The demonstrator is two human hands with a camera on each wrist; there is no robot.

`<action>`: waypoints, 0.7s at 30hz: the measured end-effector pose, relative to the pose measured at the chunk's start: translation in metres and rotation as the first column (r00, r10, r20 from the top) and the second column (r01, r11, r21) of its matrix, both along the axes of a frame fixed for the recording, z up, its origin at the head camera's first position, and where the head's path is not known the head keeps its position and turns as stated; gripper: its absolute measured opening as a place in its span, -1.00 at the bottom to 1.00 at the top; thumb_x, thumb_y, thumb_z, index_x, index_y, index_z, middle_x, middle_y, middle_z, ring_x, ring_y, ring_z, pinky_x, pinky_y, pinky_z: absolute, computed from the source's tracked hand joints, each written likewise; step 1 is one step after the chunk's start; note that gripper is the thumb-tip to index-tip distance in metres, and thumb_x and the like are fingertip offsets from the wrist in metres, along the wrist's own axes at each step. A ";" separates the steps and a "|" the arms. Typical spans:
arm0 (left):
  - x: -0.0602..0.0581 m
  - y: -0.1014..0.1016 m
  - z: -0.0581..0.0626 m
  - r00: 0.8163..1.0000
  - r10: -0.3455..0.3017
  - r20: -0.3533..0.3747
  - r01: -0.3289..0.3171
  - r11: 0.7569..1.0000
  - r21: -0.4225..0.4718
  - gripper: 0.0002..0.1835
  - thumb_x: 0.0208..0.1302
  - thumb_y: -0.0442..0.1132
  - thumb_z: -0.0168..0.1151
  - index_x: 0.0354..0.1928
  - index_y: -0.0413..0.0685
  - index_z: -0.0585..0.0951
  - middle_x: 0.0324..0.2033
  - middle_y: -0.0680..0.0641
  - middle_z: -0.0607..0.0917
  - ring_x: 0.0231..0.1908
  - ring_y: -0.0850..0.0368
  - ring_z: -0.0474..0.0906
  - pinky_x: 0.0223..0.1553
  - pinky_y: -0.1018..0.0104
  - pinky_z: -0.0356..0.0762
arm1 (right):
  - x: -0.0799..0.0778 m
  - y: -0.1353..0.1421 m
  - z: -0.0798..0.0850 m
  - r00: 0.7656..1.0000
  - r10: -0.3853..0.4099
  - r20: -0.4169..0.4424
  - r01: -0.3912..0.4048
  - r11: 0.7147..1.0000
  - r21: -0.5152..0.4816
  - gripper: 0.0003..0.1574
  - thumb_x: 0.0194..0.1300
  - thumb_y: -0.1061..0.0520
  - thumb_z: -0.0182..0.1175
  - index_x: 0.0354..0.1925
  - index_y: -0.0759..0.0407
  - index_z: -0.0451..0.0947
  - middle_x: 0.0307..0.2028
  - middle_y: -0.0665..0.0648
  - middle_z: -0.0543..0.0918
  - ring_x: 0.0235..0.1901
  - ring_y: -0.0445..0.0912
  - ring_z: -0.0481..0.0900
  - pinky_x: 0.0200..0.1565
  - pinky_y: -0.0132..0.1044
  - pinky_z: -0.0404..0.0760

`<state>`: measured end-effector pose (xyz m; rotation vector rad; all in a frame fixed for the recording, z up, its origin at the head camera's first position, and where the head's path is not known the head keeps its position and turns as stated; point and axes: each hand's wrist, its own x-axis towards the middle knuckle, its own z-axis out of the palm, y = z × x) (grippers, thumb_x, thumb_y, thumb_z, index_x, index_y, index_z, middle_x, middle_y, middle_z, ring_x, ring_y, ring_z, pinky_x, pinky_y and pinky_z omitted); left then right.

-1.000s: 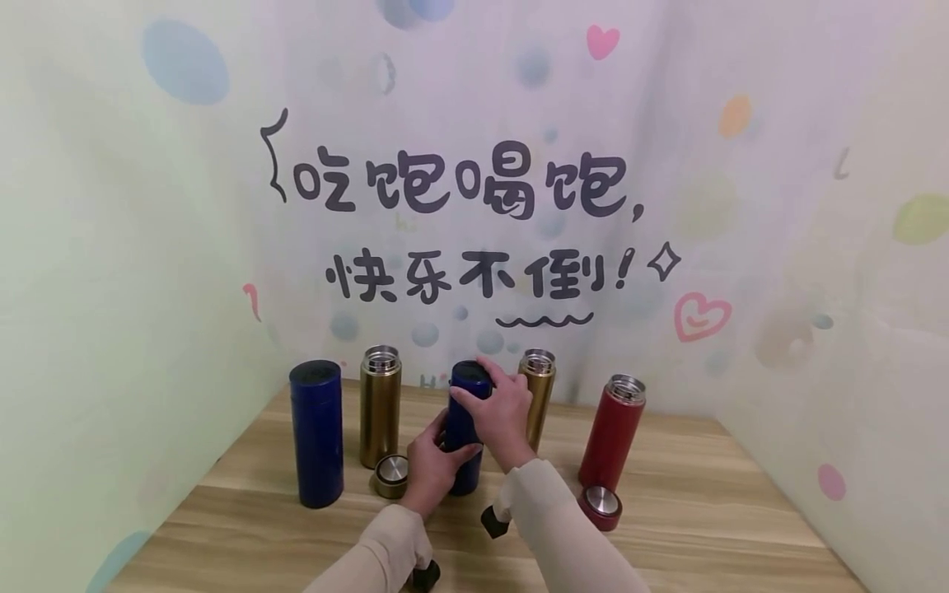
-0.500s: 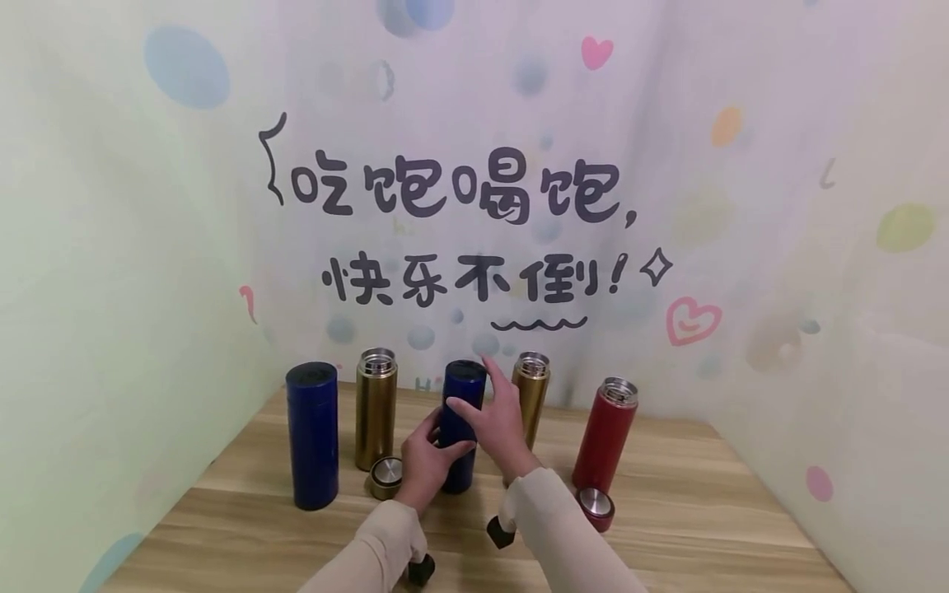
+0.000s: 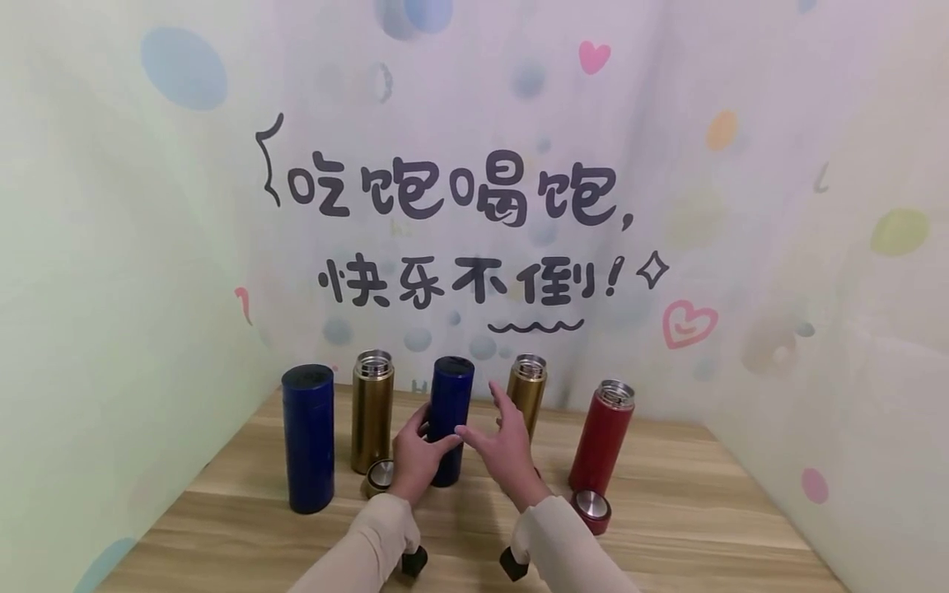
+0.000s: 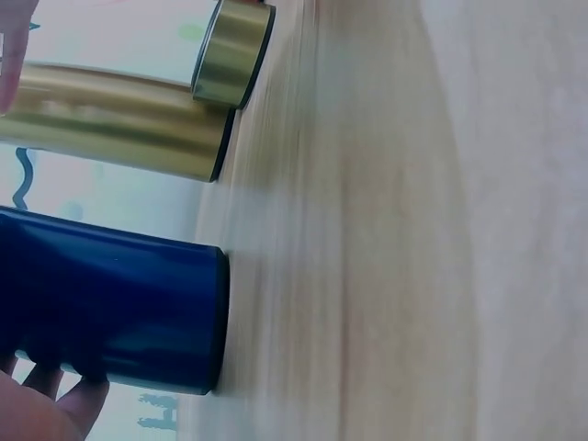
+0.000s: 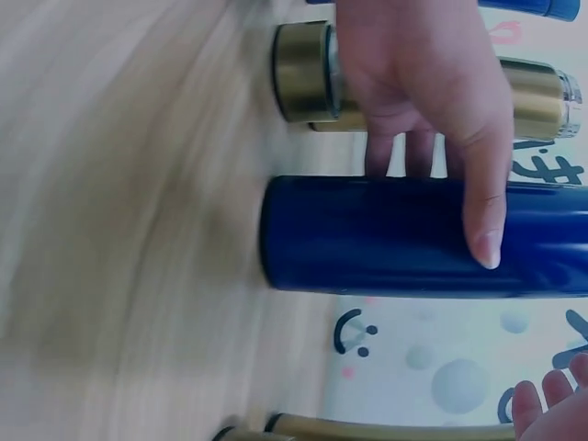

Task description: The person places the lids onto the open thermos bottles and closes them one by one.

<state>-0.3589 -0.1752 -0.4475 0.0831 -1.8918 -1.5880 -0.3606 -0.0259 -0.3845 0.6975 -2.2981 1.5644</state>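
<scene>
A capped blue thermos bottle (image 3: pixel 454 391) stands upright mid-table, its base close to the wood. My left hand (image 3: pixel 418 455) grips its lower half from the left, thumb across the front. Behind it the left fingers (image 4: pixel 78 404) show in the left wrist view. My right hand (image 3: pixel 507 445) is just right of the bottle, fingers spread and holding nothing, its thumb tip overlapping the bottle's edge in the head view. In the right wrist view only the right hand's fingertips (image 5: pixel 556 386) show, at the lower right corner.
Another capped blue bottle (image 3: pixel 310 445) stands at left. Two uncapped gold bottles, one left (image 3: pixel 372 416) and one right (image 3: pixel 526 395), flank the centre. A gold cap (image 3: pixel 381 473) lies beside the left one. Rightward stand an uncapped red bottle (image 3: pixel 604 445) and its cap (image 3: pixel 591 511).
The right hand has come off the top of the blue bottle and moved down and to its right, fingers spreading. The left hand has shifted slightly left with the bottle.
</scene>
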 end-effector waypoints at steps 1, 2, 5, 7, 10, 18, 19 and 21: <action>0.000 0.000 0.000 1.000 -0.001 0.004 0.001 1.000 -0.002 -0.21 -0.06 -0.18 0.58 0.27 -0.19 0.49 0.11 -0.25 0.59 0.06 -0.22 0.55 0.03 -0.12 0.52 | 0.001 0.002 -0.001 1.000 0.004 0.006 -0.004 1.000 0.002 0.04 0.13 0.04 0.46 0.46 0.09 0.16 0.37 0.24 0.28 0.31 0.20 0.25 0.23 0.17 0.33; -0.001 0.000 0.000 1.000 -0.002 0.004 0.002 1.000 0.002 -0.21 -0.06 -0.18 0.58 0.27 -0.19 0.49 0.12 -0.25 0.59 0.06 -0.22 0.55 0.03 -0.13 0.52 | 0.001 0.003 -0.003 1.000 0.010 0.009 -0.010 1.000 0.002 0.04 0.13 0.05 0.45 0.46 0.08 0.16 0.38 0.24 0.27 0.32 0.20 0.24 0.25 0.16 0.31; -0.002 0.000 0.000 1.000 -0.005 0.017 0.005 1.000 0.006 -0.20 -0.05 -0.16 0.58 0.28 -0.17 0.47 0.13 -0.25 0.58 0.07 -0.23 0.54 0.05 -0.16 0.50 | 0.003 0.009 -0.008 0.999 0.008 0.034 -0.009 1.000 0.018 0.04 0.13 -0.02 0.45 0.47 0.01 0.16 0.39 0.21 0.25 0.34 0.17 0.22 0.26 0.15 0.30; -0.003 -0.001 0.001 1.000 -0.009 0.021 0.009 1.000 0.010 -0.20 -0.04 -0.17 0.57 0.29 -0.16 0.46 0.15 -0.25 0.57 0.08 -0.24 0.53 0.06 -0.17 0.48 | 0.003 0.012 -0.012 1.000 0.007 0.024 -0.008 1.000 0.030 0.05 0.14 -0.07 0.44 0.46 0.02 0.16 0.38 0.22 0.25 0.34 0.17 0.22 0.25 0.18 0.29; -0.004 -0.003 0.000 1.000 -0.015 0.026 0.015 1.000 0.009 -0.21 -0.01 -0.16 0.56 0.30 -0.15 0.45 0.15 -0.26 0.56 0.09 -0.24 0.52 0.07 -0.19 0.47 | 0.003 0.017 -0.017 1.000 -0.004 0.024 0.003 0.999 0.050 0.06 0.12 -0.16 0.42 0.46 0.01 0.16 0.39 0.21 0.26 0.35 0.17 0.22 0.25 0.21 0.28; -0.011 -0.007 -0.002 1.000 -0.007 0.013 0.007 1.000 0.005 -0.19 -0.04 -0.16 0.57 0.30 -0.16 0.45 0.14 -0.27 0.56 0.08 -0.26 0.52 0.07 -0.18 0.47 | 0.001 0.032 -0.031 0.999 -0.046 0.015 0.045 0.997 0.063 0.05 0.09 -0.15 0.44 0.41 0.14 0.23 0.33 0.26 0.34 0.27 0.22 0.32 0.18 0.21 0.37; -0.011 -0.007 -0.002 1.000 -0.007 0.011 0.006 1.000 0.006 -0.19 -0.05 -0.17 0.57 0.30 -0.17 0.45 0.15 -0.27 0.56 0.08 -0.26 0.53 0.06 -0.18 0.47 | 0.000 0.034 -0.033 0.998 -0.056 0.015 0.055 0.996 0.068 0.04 0.09 -0.14 0.45 0.41 0.16 0.24 0.32 0.27 0.34 0.26 0.23 0.33 0.17 0.21 0.39; -0.013 -0.008 -0.002 1.000 -0.002 0.008 0.002 1.000 0.004 -0.18 -0.05 -0.19 0.57 0.30 -0.18 0.45 0.15 -0.28 0.56 0.07 -0.26 0.53 0.06 -0.18 0.48 | 0.000 0.038 -0.036 0.998 -0.061 0.024 0.059 0.995 0.077 0.03 0.10 -0.11 0.45 0.40 0.19 0.23 0.32 0.31 0.33 0.25 0.26 0.33 0.15 0.21 0.41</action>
